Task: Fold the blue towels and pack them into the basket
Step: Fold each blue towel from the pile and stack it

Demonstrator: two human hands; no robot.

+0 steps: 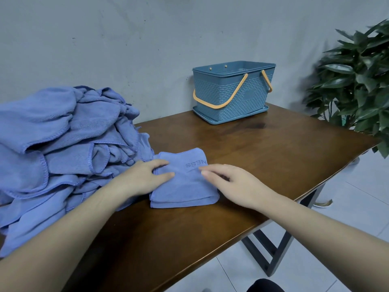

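Here, the left hand (145, 178) and the right hand (229, 184) lie flat with loose fingers on the small folded blue towel (185, 186), holding nothing. It sits on the brown wooden table (273, 148), beside the big pile of blue towels (59, 140), far from the blue plastic basket with orange handles (231, 91).

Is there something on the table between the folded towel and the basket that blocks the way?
Nothing visible does. The folded towel lies under both hands, and the bare table stretches from it to the basket at the far edge. The pile of unfolded towels sits to the left, off that path.
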